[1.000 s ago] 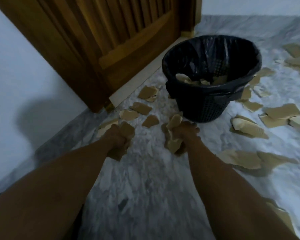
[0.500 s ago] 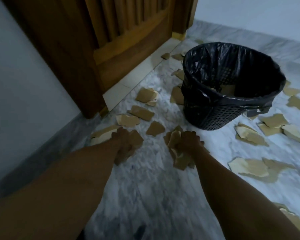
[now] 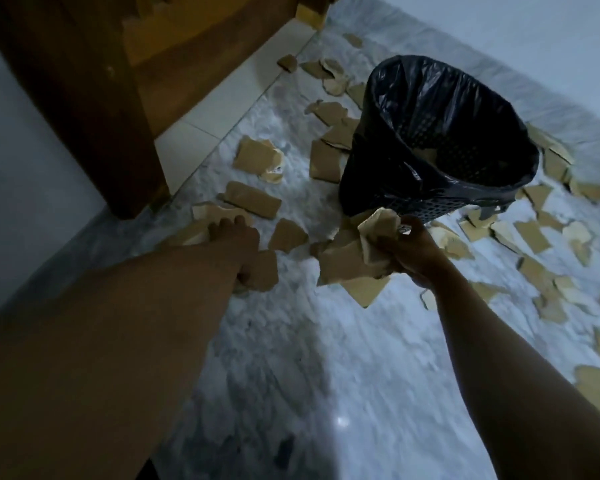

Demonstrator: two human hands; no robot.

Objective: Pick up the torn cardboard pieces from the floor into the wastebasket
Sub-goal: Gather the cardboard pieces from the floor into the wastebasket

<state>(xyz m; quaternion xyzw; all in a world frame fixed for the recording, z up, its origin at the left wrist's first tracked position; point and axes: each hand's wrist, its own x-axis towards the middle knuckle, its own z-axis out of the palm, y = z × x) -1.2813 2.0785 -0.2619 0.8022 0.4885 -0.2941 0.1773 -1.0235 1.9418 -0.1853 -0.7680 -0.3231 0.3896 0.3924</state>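
Raised from the floor, right hand [image 3: 413, 252] clutches a cardboard wad [image 3: 352, 263] just before the wastebasket [image 3: 378, 181], its longest corner pointing down; left hand [image 3: 236, 244], left of the wastebasket, grips one flat piece [image 3: 265, 273]

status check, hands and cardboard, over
Right hand grips bunch of cardboard pieces, beside the wastebasket wall. Left hand low on floor pieces, grip unclear. Nothing between bunch and wastebasket.

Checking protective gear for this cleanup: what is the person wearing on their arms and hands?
Nothing visible. The left grip and right grip are ungloved; left forearm and right forearm are bare to the frame edge. No sleeve, watch, band or ring shows, though the picture is dim.
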